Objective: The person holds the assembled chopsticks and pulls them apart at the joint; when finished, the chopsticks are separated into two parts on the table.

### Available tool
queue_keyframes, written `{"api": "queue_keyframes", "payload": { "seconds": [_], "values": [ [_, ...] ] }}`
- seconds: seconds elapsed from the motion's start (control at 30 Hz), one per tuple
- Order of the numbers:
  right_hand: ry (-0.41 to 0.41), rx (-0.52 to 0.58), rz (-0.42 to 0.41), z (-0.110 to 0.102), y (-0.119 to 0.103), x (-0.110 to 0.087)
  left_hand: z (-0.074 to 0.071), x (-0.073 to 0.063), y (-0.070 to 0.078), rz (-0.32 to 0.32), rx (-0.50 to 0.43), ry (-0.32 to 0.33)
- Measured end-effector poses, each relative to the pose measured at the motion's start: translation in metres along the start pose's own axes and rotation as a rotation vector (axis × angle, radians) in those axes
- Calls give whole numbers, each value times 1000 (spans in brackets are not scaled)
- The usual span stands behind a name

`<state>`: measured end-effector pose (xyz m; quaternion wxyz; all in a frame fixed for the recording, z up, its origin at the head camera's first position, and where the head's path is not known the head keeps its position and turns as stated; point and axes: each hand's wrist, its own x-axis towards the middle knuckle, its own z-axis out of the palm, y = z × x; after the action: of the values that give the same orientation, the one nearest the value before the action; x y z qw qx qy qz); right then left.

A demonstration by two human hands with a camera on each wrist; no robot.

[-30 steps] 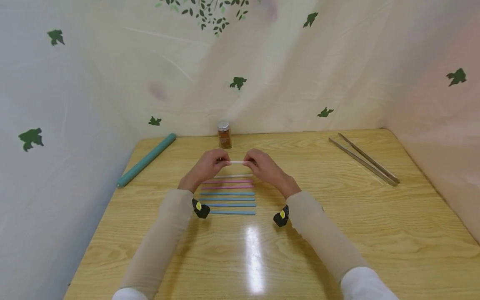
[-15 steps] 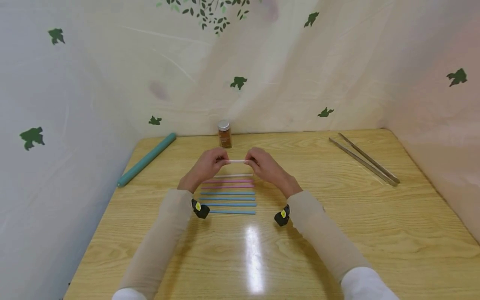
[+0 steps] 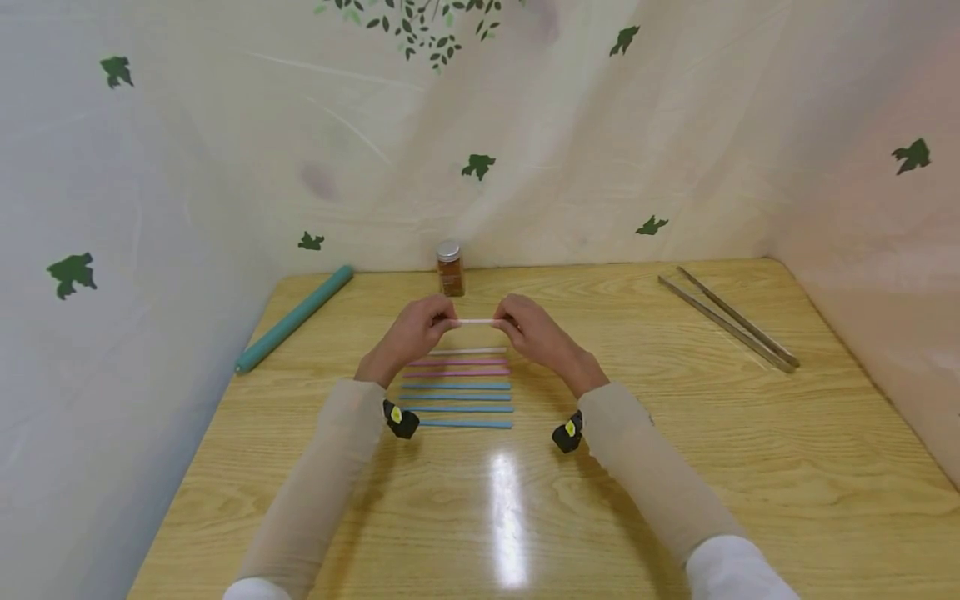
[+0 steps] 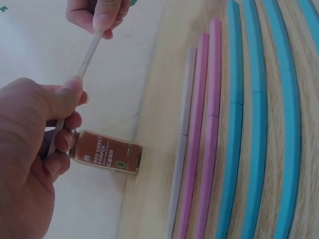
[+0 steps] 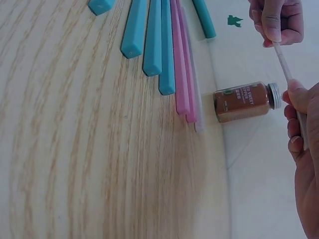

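Observation:
Between my hands a white chopstick is held level above the table. My left hand pinches its left part with thumb and fingers, and my right hand pinches the right part. A short stretch shows between them; both ends are hidden by the hands in the head view. Nearer to me a row of chopsticks lies side by side on the wood: a white chopstick at the far side, two pink chopsticks, then several blue chopsticks.
Just behind the hands stands a red sweet pepper jar with a silver lid. A green roller-like rod lies at the table's left edge, metal tongs at the right. Pale curtains surround the wooden table.
My right hand has slid slightly to the right, so a little more of the held white chopstick shows between my hands. The left hand and the row of chopsticks stay about the same.

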<state>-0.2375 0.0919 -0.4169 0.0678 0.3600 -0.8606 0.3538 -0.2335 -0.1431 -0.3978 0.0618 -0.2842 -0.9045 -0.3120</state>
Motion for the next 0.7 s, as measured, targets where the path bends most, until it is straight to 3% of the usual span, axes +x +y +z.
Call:
{"api": "queue_keyframes", "payload": {
  "seconds": [0.2, 0.37, 0.7],
  "values": [
    [-20, -82, -20, 0, 1, 0, 0, 2, 5, -27, 93, -84],
    [-23, -136, -34, -1, 1, -1, 3, 4, 10, 1, 153, -149],
    [-84, -131, -7, -1, -4, 0, 5, 6, 21, 30, 136, -212]
  ]
}}
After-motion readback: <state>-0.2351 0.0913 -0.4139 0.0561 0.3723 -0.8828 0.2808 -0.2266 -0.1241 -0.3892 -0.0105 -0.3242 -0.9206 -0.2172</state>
